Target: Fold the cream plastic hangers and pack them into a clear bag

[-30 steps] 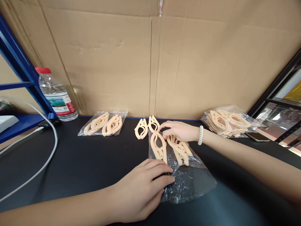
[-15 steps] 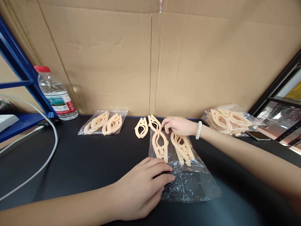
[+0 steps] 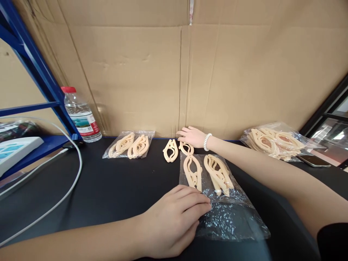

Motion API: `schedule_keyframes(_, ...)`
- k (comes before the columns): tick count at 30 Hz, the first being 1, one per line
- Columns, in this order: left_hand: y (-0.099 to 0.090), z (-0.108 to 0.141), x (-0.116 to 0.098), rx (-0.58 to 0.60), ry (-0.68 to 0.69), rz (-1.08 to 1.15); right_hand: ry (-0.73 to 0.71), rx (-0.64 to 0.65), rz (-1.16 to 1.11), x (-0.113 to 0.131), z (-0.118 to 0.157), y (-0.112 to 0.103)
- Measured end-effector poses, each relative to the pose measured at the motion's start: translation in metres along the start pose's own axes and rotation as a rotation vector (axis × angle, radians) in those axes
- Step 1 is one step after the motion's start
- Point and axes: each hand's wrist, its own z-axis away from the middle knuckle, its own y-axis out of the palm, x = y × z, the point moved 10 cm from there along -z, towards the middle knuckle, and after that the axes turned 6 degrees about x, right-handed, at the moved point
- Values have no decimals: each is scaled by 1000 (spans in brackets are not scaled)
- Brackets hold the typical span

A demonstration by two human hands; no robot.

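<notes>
My left hand [image 3: 176, 218] rests at the left side of a clear plastic bag [image 3: 231, 221], its fingers together and closed on the film. Inside the bag lie a beige folding hanger [image 3: 198, 177] and, to its right, a stack of similar folded hangers [image 3: 219, 174]. My right hand [image 3: 191, 137], with a white coil band on the wrist, reaches over another folding hanger [image 3: 187, 148] just beyond the bag. Its fingers are stretched out, slightly apart, partly covering that hanger's far end. One more folding hanger [image 3: 170, 150] lies loose to the left.
A flat bag of hangers [image 3: 129, 145] lies back left and a pile of bagged hangers [image 3: 272, 141] back right, beside a phone [image 3: 314, 160]. A water bottle [image 3: 83, 117] stands by the blue rack [image 3: 51, 107]. A white cable [image 3: 78, 170] loops over the black table. Cardboard [image 3: 130, 72] walls the back.
My right hand has moved left and away from me, over the far end of the hanger, and its fingers have straightened. The left hand stays on the bag. The view has shifted slightly.
</notes>
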Motion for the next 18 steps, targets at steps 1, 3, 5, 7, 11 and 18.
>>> schedule_keyframes(1, 1, 0, 0, 2, 2, -2, 0, 4, 3, 1, 3, 0)
schedule_keyframes(3, 1, 1, 0, 2, 8, -6, 19, 11, -4, -1, 14, -1)
schedule_keyframes(5, 0, 2, -1, 1, 17, -9, 57, 34, -39, -7, 28, 0)
schedule_keyframes(7, -1, 2, -2, -5, 21, -8, 90, 94, -125, -15, 46, 5)
schedule_keyframes(11, -2, 2, -2, -14, 17, -7, 190, 138, -420, -32, 87, 6)
schedule_keyframes(18, -3, 1, -2, -25, 20, -16, 385, -153, -700, -21, 171, -71)
